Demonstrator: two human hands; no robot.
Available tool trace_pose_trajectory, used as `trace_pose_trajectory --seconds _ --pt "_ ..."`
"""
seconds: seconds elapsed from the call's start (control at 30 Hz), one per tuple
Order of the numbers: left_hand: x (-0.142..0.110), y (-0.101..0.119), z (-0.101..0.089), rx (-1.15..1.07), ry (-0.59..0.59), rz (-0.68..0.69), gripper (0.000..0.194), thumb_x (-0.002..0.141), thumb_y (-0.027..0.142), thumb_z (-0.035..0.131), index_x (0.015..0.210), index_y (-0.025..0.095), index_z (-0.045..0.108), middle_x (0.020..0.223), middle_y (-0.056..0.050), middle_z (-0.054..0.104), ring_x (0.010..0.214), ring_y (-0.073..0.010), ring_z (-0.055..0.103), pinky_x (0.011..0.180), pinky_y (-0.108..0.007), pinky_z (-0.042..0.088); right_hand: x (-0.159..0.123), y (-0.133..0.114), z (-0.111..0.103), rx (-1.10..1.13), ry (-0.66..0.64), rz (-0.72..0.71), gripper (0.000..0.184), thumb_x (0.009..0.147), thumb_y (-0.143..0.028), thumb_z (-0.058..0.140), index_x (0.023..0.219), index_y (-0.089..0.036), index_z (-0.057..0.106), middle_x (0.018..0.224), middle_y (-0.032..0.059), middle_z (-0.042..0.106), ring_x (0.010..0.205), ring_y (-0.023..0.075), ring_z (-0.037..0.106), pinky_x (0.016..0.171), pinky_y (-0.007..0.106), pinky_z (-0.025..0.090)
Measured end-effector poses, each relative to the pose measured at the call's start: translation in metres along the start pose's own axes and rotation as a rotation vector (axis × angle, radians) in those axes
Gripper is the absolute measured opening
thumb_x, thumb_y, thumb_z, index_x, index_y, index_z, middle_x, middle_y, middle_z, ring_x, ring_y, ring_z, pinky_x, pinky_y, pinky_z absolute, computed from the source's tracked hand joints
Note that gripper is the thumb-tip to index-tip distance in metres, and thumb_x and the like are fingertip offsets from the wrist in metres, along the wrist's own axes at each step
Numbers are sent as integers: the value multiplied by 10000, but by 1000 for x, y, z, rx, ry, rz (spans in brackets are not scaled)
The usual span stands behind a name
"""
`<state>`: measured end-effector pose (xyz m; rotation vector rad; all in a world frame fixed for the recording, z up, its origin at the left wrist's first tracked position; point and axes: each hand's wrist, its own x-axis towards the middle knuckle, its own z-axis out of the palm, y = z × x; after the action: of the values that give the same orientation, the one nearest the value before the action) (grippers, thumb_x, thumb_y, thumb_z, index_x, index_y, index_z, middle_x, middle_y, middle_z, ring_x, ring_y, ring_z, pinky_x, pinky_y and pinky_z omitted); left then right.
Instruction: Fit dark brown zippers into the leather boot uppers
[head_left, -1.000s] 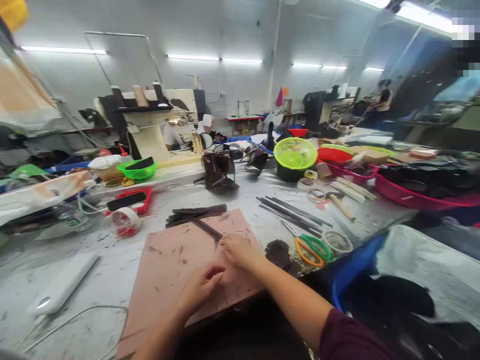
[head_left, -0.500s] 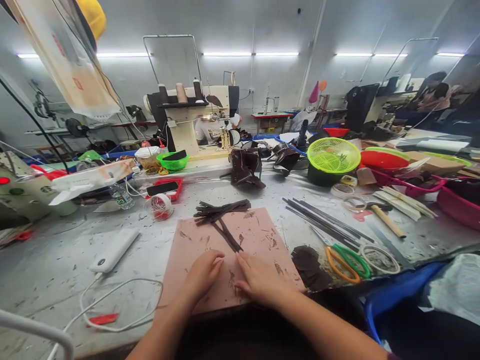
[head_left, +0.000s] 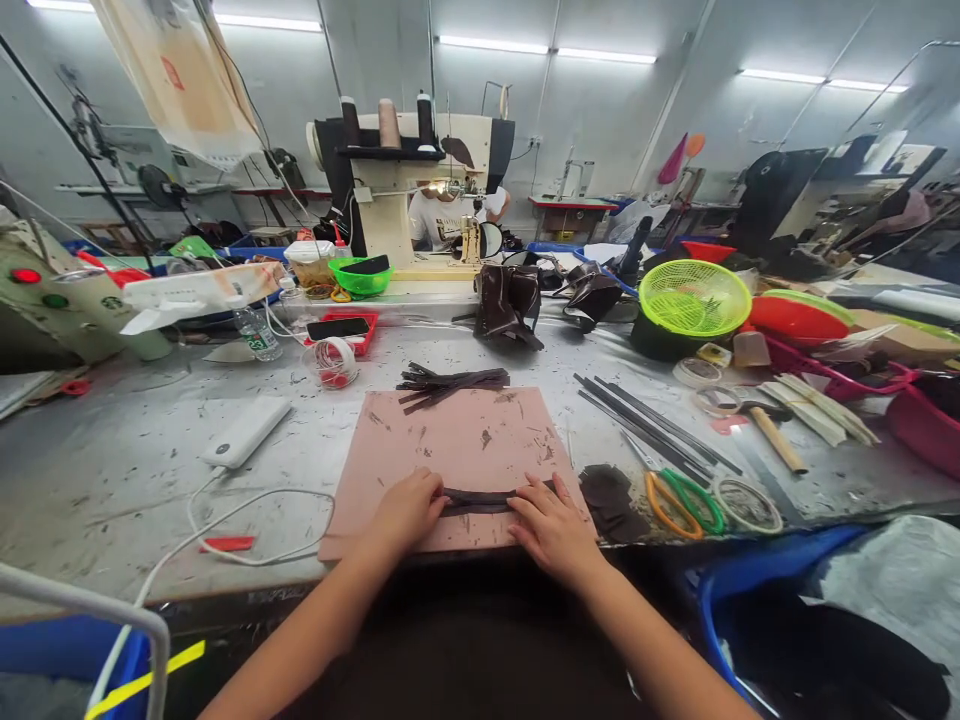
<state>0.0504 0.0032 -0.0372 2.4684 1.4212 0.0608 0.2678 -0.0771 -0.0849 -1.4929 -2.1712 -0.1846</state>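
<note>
A dark, narrow strip [head_left: 480,501] lies crosswise near the front of a pinkish work board [head_left: 450,430], slightly bowed; it may be more than one layer. My left hand [head_left: 411,508] is closed on its left end, thumb and fingers pinching it. Toward the other end, my right hand [head_left: 553,525] grips the strip with bent fingers laid over it and the thumb in front. A pile of similar dark strips [head_left: 454,383] rests at the board's back edge.
Right of the board lie dark leather pieces [head_left: 611,500], scissors [head_left: 682,500], long dark strips [head_left: 645,425] and a hammer [head_left: 778,440]. A white power bank [head_left: 247,432] with a cable is at left. Behind stand a sewing machine [head_left: 382,210] and a green basket [head_left: 694,300].
Two strips that slanted from the pile are off it, and dark strip material now lies crosswise between my hands. My hands have moved apart, each taking hold near one end. The view has tilted down.
</note>
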Motion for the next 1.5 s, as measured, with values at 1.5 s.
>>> trace_pose_trajectory --seconds 1.5 --pt "-15 -32 -17 -610 -243 -243 223 672 384 503 657 162 519 473 41 508 455 -116 487 457 -209 372 -4 -31 8 90 124 45 329 856 -231 393 1128 -155 563 1011 80 636 929 182 531 864 341 327"
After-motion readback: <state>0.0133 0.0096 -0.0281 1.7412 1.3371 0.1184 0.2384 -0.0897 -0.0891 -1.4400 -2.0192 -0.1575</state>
